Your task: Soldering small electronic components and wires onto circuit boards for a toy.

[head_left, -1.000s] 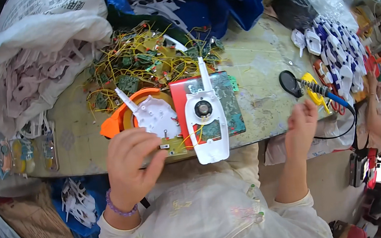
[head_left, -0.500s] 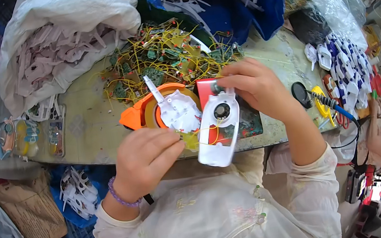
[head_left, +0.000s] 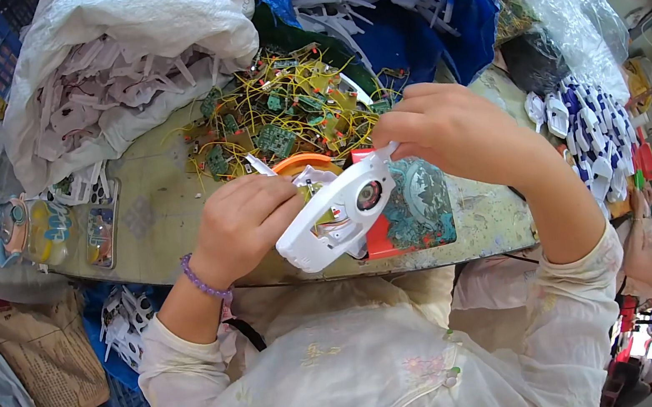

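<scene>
- Hands hold white shell (head_left: 336, 217) above the table edge (head_left: 183, 263): left hand (head_left: 245, 226) grips its lower side, right hand (head_left: 450, 130) pinches its top end.
- Step looks like fitting a part inside; next move needs steady alignment.

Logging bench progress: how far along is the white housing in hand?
Done: the white plastic housing is off the table, with a round part seated in its middle. In hand: left hand grips one end, right hand pinches the other end above the red tray. Left: a heap of green circuit boards with yellow wires and bags of white plastic parts remain on the table.
</scene>
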`<state>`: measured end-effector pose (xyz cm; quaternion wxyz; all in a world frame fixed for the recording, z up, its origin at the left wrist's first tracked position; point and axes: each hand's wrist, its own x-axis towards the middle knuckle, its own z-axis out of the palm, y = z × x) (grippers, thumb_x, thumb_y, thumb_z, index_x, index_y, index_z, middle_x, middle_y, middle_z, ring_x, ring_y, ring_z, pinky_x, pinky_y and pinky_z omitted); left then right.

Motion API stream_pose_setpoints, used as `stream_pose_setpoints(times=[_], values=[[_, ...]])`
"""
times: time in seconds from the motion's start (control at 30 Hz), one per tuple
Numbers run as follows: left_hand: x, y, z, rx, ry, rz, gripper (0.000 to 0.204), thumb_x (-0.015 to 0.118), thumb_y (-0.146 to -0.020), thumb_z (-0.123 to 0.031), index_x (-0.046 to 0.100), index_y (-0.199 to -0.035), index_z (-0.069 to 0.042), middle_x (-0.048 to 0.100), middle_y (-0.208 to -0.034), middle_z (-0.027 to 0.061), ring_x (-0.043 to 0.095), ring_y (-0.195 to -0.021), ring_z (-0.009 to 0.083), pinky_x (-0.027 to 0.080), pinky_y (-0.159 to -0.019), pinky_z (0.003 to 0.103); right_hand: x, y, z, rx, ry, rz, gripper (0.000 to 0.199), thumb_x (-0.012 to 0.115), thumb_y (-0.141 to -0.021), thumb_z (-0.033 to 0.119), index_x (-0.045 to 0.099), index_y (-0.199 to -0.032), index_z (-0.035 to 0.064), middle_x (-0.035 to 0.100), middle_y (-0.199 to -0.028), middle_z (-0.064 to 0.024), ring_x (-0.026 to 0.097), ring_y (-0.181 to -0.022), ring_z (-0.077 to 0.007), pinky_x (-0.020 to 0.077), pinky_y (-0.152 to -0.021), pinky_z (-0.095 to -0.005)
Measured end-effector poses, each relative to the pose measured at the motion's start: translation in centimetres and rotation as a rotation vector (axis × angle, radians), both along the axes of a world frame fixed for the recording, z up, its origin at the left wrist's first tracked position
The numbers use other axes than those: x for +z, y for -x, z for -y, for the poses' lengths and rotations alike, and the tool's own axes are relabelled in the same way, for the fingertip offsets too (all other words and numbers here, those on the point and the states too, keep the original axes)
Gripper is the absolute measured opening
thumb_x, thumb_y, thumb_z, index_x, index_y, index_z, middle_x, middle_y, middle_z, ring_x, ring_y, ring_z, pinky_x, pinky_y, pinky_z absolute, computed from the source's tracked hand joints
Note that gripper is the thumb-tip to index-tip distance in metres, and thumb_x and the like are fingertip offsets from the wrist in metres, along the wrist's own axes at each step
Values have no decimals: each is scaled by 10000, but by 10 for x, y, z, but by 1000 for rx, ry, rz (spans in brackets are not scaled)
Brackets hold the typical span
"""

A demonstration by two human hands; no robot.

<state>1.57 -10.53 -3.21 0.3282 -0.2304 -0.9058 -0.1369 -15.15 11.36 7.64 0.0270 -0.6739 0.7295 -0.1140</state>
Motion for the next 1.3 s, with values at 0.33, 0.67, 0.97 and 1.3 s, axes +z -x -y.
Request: stream_pose_setpoints(times=[0.33,0.67,0.97,1.3], values=[[-3,1,9,161,-201,80,139,653,-732,-101,657,-870,-82,652,-936,57,629,-888,248,495,-771,373,-4,-3,73,299,-88,-129,208,622,-728,63,650,-931,98,595,-1053,-45,572,-968,-234,496,-801,-331],[-23,-15,26,472,-762,388,374,656,-851,-346,655,-972,8,647,-928,154,597,-889,311,459,-782,391,-41,-14,115,387,-118,-125,307,636,-725,49,628,-1029,88,582,-1095,-73,574,-1020,-259,505,-831,-353],[-4,-5,16,468,-612,563,598,792,-655,-496,645,-974,-11,620,-961,142,576,-949,324,436,-834,400,-30,-13,61,-335,-296,533,599,756,-749,399,555,-1153,5,660,-808,-140,646,-802,-283,476,-722,-341],[8,-8,-5,118,-1060,535,719,814,-716,-246,456,-1291,-5,601,-1143,154,589,-1052,221,470,-888,346,-50,-34,48,-276,-43,668,858,884,-594,295,445,-1270,0,654,-931,-144,637,-902,-226,490,-797,-325]])
